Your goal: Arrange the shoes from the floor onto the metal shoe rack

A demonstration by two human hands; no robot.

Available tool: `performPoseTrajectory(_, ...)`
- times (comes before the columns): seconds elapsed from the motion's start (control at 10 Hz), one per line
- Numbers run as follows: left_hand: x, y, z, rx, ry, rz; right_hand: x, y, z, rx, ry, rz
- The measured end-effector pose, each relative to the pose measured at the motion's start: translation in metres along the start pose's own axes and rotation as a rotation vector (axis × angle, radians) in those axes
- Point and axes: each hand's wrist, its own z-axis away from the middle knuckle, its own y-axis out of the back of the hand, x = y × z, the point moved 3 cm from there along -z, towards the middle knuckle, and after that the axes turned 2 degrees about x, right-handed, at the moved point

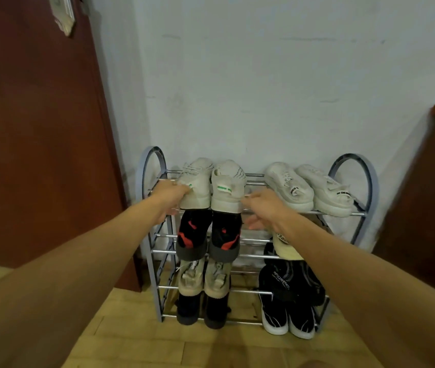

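At the top shelf's front rail, left hand [170,195] has fingers wrapped on the heel of the left white sneaker [196,183], the one with the green tab; looks like a closed hold on the heel, thumb side hidden. Right hand [260,208] sits just at 3 o'clock of the right white sneaker [227,185], fingers loosely spread, fingertips touching or nearly touching its heel edge; can't tell if there's real contact, not a full grasp. Both sneakers of that pair rest toe-to-wall on the top tier, heels overhanging the front rail, side by side and touching. At 3 o'clock on the same tier, well apart from the hands, a second pale pair [309,189] lies angled. Below, at 6 o'clock of the gripped pair: black-and-red shoes [208,235], then beige shoes [204,277], then dark shoes [200,309] on the lowest tier. Lower right of the metal shoe rack [354,181]: a cream shoe [286,248] partly hidden by the right forearm, black shoes with lettering [285,284], and black shoes with white soles [288,320] at the bottom. No shoes visible on the bare floor [142,328]. Judgement: task nearly done, this reads as final squaring-up of the top-left pair; remaining work is nudging heels in and letting go.
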Motion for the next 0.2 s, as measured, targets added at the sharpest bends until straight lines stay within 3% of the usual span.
performPoseTrajectory(0.1,-0.005,0.003,0.030,0.013,-0.066,-0.102,0.010,0.013,0.035,0.029,0.023,0.077)
performPoseTrajectory(0.2,-0.005,0.000,0.065,-0.091,-0.116,-0.135,0.025,0.027,0.061,0.051,0.040,0.055)
